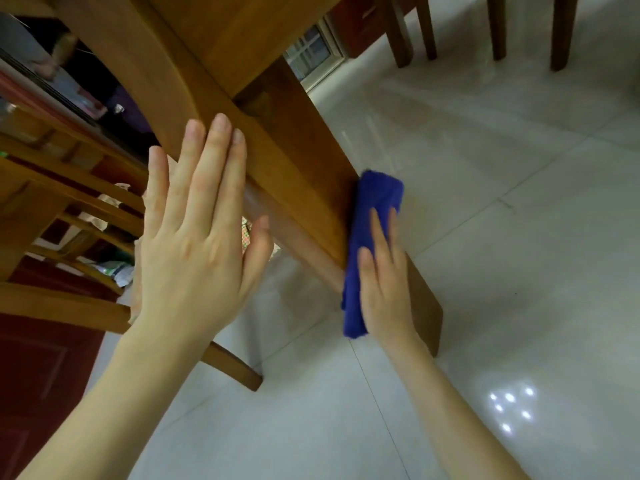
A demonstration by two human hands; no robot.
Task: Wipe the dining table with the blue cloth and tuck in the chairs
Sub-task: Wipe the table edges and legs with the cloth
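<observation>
The view is tilted steeply. A wooden dining table (pixel 221 39) fills the upper left, and its thick leg (pixel 311 161) runs down to the tiled floor. My right hand (pixel 382 278) presses a folded blue cloth (pixel 375 206) flat against the side of that leg. My left hand (pixel 197 230) lies open and flat, fingers together, against the table's curved wooden edge (pixel 145 84). A wooden chair (pixel 69 209) with curved back slats stands at the left, beside my left hand.
Legs of other wooden chairs (pixel 498 29) stand at the top right on the glossy white tiled floor (pixel 502 237). A dark red surface (pixel 38 362) fills the lower left. Cluttered items show behind the chair slats at left.
</observation>
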